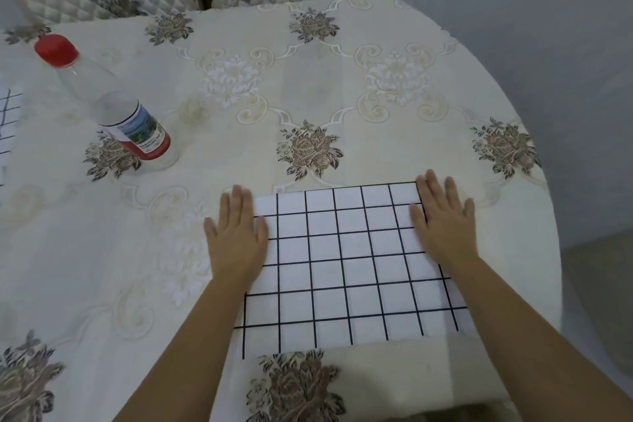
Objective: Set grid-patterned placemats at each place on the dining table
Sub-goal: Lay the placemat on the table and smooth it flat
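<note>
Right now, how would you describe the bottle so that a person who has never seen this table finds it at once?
Take the round table with the cream flowered cloth. On its left half, between the grid placemat at the near edge and a second placemat cut off at the left, is a clear bottle. Nothing else there has a red cap and red-banded label.

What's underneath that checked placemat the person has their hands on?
The grid-patterned placemat lies on the floral tablecloth, which shows around it. The left hand and right hand rest flat on its side edges. The cloth directly beneath, and the table, are covered.
</note>
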Demonstrator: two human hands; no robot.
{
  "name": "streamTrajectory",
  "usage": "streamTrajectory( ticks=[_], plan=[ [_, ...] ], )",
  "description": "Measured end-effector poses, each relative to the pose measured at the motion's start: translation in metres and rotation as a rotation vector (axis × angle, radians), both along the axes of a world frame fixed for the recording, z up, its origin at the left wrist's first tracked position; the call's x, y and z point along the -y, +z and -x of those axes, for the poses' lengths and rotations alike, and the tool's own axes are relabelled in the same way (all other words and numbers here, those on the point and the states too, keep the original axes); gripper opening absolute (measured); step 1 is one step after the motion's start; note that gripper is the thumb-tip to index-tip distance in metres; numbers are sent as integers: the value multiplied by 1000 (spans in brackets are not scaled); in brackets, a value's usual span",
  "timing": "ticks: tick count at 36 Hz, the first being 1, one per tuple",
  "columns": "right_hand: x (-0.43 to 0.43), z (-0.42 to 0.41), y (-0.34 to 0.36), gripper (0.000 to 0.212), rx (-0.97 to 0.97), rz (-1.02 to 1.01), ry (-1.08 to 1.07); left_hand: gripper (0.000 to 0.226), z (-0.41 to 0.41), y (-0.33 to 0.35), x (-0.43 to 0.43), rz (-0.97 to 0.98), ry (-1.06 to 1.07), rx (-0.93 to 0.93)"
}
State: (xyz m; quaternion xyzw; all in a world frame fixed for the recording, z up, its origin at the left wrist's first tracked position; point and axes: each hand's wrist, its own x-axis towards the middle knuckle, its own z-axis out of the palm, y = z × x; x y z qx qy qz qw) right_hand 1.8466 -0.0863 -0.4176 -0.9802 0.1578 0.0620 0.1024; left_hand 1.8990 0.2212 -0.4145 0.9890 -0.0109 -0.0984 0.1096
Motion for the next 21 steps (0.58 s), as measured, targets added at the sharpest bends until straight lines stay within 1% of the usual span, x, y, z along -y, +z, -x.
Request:
streamTrajectory(
  ticks=[2, 5, 7, 9, 10, 12, 13, 15, 16, 18, 21],
  plan=[
    [6, 2, 3, 72, -13, -37, -24, 56, 4, 0, -7, 4, 44, -4],
    [-3, 1, 9, 58, 4, -170, -118, 59, 13, 2, 1, 13, 104, 27],
    [-21, 2, 13, 60, 43, -140, -138, 59, 21, 6, 17, 27, 85, 94],
    [-50, 4, 17, 70, 89, -93, -53, 59, 32, 9, 40, 42, -39, 157],
    [-67, 6, 17, 71, 103, -110, 13, 58, 40, 11, 53, 54, -122, 159],
    [-100, 14, 13, 65, 96, -152, 148, 54, 54, 13, 74, 94, -262, 96],
    [-112, 19, 8, 60, 88, -142, 204, 54, 60, 13, 80, 123, -303, 52],
    [-121, 28, -1, 52, 105, -84, 247, 53, 67, 7, 81, 122, -307, -21],
    [-120, 31, -4, 50, 126, -63, 243, 51, 69, 3, 78, 101, -295, -15],
    [-110, 36, -9, 49, 160, -32, 226, 52, 71, -1, 68, 70, -270, 5],
    [-87, 41, -9, 53, 137, -14, 186, 62, 73, 0, 48, 51, -228, -16]
  ],
)
